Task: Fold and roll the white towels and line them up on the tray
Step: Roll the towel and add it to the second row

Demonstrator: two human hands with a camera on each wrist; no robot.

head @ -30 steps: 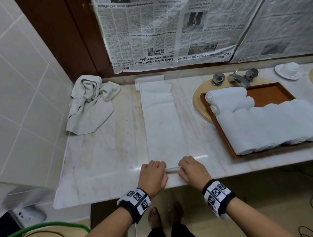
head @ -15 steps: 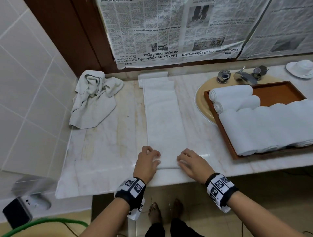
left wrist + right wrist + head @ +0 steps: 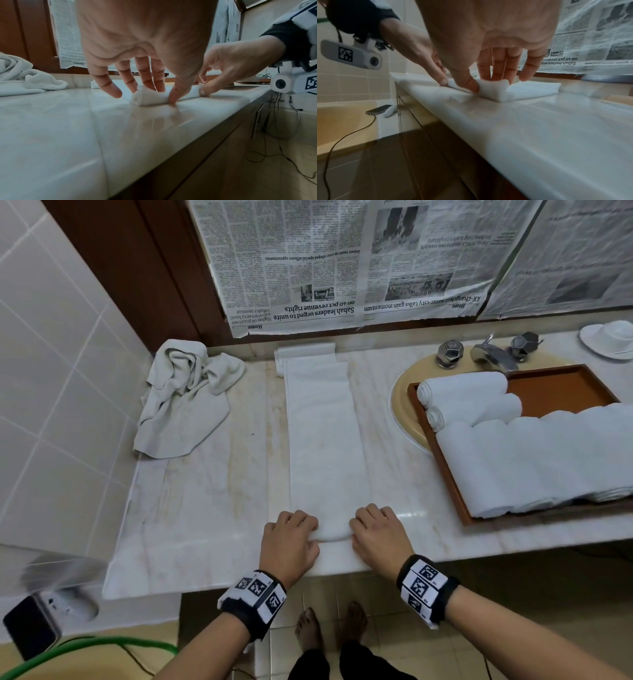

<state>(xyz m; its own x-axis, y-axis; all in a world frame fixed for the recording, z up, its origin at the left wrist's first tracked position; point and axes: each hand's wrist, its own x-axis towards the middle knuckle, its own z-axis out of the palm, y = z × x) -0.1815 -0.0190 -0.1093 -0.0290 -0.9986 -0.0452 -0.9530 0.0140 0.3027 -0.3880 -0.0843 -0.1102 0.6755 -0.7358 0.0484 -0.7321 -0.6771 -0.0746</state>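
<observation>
Head view: a long folded white towel [image 3: 325, 440] lies on the marble surface [image 3: 212, 508], its near end rolled under the left hand [image 3: 289, 539] and right hand [image 3: 378, 537]. Rolled towels [image 3: 520, 453] fill the brown tray [image 3: 561, 386]. Left wrist view: thumb and fingers [image 3: 145, 77] curl around the roll's end. Right wrist view: thumb and fingers [image 3: 500, 65] pinch its other end.

Left hand [image 3: 291, 537] and right hand [image 3: 378, 534] lie side by side, palms down, fingers curled forward; both thumbs tucked under; each wrist wears a marker-patterned band.
</observation>
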